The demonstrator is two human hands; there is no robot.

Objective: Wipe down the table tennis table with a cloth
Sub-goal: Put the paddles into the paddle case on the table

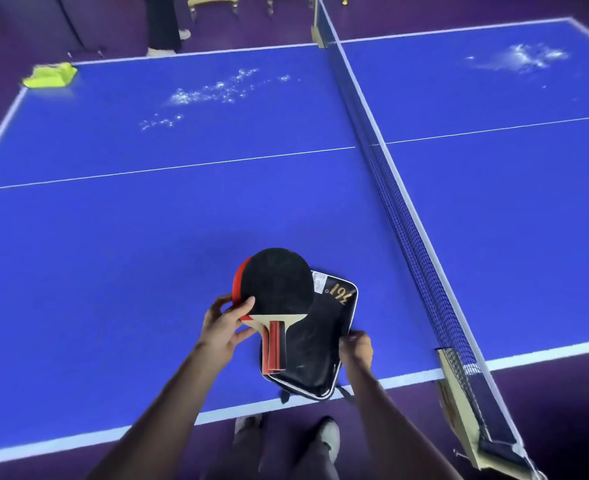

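Wiping had not begun at this moment, to judge from the layout: the cloth lay far from both hands and the white marks on the worktop were untouched.

Nearest the camera, at the near edge of the blue worktop [120, 271], a black bat case [320, 341] lay flat, its lower corner overhanging the white border line. Two bats [275, 289] rested stacked on the case, a black face uppermost and a red face showing at its left rim, with both handles pointing toward the person.

The left hand [225, 323] gripped the stacked bats at the left edge of the blades, thumb on top of the black face and fingers curled beneath. The right hand [355, 348] pinched the right edge of the case, fingers closed on its border. Both hands were therefore occupied with clearing, which appeared to be a preparatory step.

Beyond the centre line, a scatter of white specks [213, 90] lay on the far half of the left court, well apart from the case. The net [407, 220] ran from near right to far centre. Past it, a second white patch [525, 57] marked the far right court.

Farthest left, the yellow-green cloth [51, 75] sat crumpled on the far corner of the worktop, held by nothing. All wiping remained to be done.
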